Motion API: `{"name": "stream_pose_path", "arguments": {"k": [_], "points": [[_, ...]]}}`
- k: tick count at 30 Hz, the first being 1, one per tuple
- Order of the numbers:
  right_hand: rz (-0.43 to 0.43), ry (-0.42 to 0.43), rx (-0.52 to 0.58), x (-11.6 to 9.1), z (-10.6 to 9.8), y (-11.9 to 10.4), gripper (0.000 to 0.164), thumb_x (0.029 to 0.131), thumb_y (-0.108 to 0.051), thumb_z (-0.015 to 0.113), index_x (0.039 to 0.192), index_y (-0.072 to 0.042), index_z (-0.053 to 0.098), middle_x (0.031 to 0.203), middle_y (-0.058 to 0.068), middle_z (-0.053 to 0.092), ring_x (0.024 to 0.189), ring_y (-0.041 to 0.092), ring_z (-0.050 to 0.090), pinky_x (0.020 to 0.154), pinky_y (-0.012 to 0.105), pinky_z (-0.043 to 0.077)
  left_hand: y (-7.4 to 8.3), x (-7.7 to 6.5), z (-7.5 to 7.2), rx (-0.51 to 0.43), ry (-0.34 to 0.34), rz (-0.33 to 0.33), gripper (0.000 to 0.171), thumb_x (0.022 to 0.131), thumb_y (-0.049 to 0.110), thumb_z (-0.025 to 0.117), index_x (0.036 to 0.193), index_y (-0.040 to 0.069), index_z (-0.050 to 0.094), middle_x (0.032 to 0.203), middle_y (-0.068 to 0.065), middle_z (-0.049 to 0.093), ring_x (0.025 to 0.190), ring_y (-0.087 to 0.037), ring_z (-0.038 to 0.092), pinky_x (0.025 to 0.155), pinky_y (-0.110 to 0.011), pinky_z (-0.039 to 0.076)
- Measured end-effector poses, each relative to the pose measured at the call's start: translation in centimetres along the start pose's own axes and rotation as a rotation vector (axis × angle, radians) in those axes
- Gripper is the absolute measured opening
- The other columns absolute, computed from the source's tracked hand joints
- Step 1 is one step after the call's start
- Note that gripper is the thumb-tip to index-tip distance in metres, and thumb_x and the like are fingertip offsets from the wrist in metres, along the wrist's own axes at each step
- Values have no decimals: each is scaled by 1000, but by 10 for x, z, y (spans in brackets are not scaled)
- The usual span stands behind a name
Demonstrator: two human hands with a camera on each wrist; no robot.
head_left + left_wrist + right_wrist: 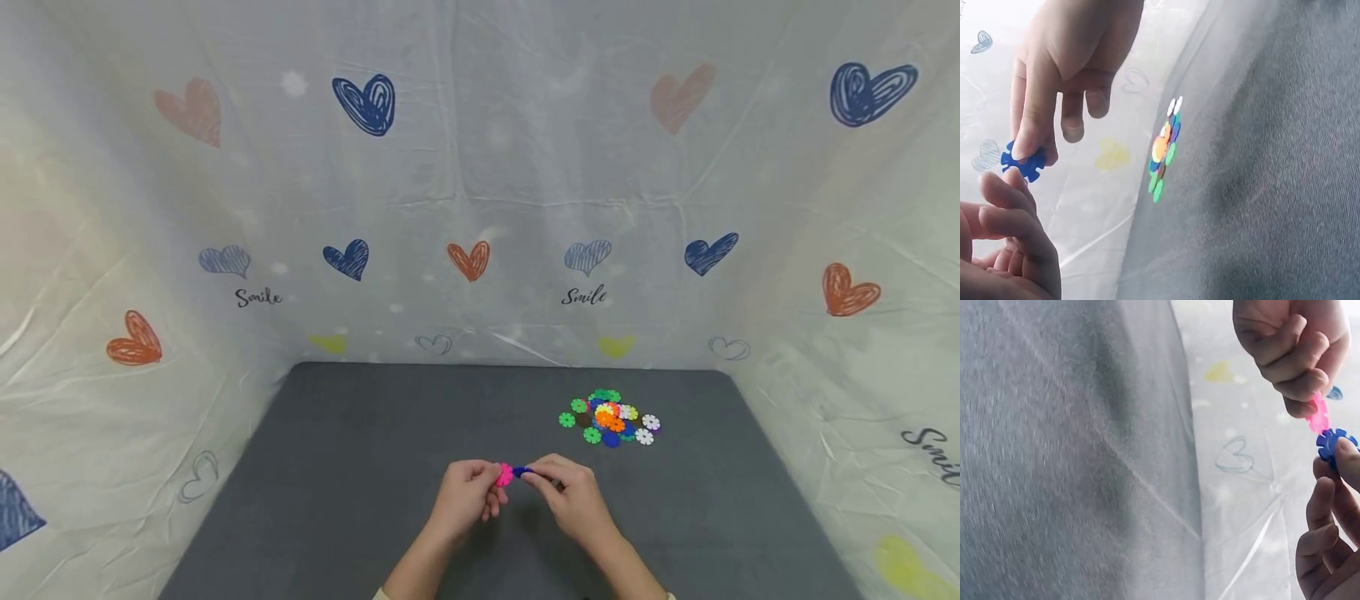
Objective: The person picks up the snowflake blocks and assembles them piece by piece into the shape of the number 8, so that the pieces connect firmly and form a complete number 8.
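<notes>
My left hand pinches a pink notched disc between thumb and fingers, above the near middle of the table. Facing it, my right hand pinches a blue notched disc by its edge. The two discs meet edge to edge, the blue one turned across the pink one. In the right wrist view the pink disc sits right at the rim of the blue disc. Seen from the left wrist, the blue disc shows its flat face, while the left fingers hide the pink one.
A loose pile of notched discs in green, orange, white, blue and other colours lies on the dark grey table, beyond my right hand. A pale curtain printed with hearts encloses the table at the back and sides.
</notes>
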State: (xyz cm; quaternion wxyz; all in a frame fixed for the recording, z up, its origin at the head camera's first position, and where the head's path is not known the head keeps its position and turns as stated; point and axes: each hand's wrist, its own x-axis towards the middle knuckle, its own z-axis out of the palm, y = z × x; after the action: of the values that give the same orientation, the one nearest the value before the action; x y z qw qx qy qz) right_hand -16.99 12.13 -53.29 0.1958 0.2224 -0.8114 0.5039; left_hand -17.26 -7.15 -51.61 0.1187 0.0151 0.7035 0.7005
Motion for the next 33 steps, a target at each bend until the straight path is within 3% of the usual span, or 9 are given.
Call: {"name": "stream_pose_path", "arguments": {"k": [8, 13, 18, 21, 24, 27, 30, 33], "points": [[166, 4, 54, -2, 1, -3, 5, 89, -21, 77, 90, -25, 78, 85, -15, 72, 65, 4, 58, 55, 24, 51, -1, 1, -1, -54, -42, -56, 28, 103, 16, 57, 89, -6, 67, 59, -1, 63, 45, -6, 52, 42, -16, 41], [239, -7, 135, -3, -1, -3, 4, 90, -19, 76, 92, -22, 79, 81, -5, 72, 61, 8, 57, 52, 24, 49, -1, 1, 0, -65, -55, -73, 28, 102, 17, 58, 88, -4, 68, 59, -1, 63, 45, -5, 51, 42, -16, 41], [330, -3, 210, -4, -3, -6, 6, 88, -14, 77, 94, -14, 79, 76, 5, 71, 58, 19, 59, 51, 24, 48, 1, 0, 2, -134, -93, -116, 26, 100, 18, 60, 88, -3, 70, 60, -1, 63, 45, -4, 50, 41, -15, 40], [285, -1, 150, -5, -3, -6, 7, 86, -8, 78, 93, -11, 79, 79, 5, 73, 59, 15, 58, 52, 23, 49, 4, -1, 4, -129, -83, -114, 27, 101, 18, 60, 88, -4, 70, 59, -1, 63, 44, -4, 50, 41, -15, 40], [166, 17, 68, -5, -2, -4, 8, 84, -2, 79, 88, -9, 78, 80, 4, 74, 59, 7, 56, 52, 22, 49, 7, -3, 7, -72, -60, -82, 27, 101, 18, 60, 89, -4, 71, 58, -2, 62, 43, -5, 50, 41, -16, 40], [70, 33, 59, -4, -3, -3, 10, 82, 2, 79, 86, -7, 78, 80, 6, 75, 61, 7, 58, 53, 22, 51, 9, -4, 10, -34, -49, -45, 30, 102, 18, 60, 90, -7, 69, 58, -4, 61, 42, -7, 50, 40, -17, 41], [61, 29, 102, -3, -4, -3, 8, 84, -2, 79, 86, -10, 79, 79, 2, 74, 61, 8, 59, 53, 21, 50, 10, -4, 13, -43, -45, -27, 33, 102, 18, 60, 91, -11, 67, 58, -4, 61, 42, -8, 50, 41, -17, 43], [123, 16, 144, -3, -6, -2, 5, 88, -11, 77, 87, -16, 79, 76, -4, 70, 61, 9, 58, 52, 22, 48, 9, -4, 14, -64, -53, -28, 33, 103, 19, 59, 93, -12, 66, 59, -4, 61, 43, -8, 50, 43, -17, 44]]}}
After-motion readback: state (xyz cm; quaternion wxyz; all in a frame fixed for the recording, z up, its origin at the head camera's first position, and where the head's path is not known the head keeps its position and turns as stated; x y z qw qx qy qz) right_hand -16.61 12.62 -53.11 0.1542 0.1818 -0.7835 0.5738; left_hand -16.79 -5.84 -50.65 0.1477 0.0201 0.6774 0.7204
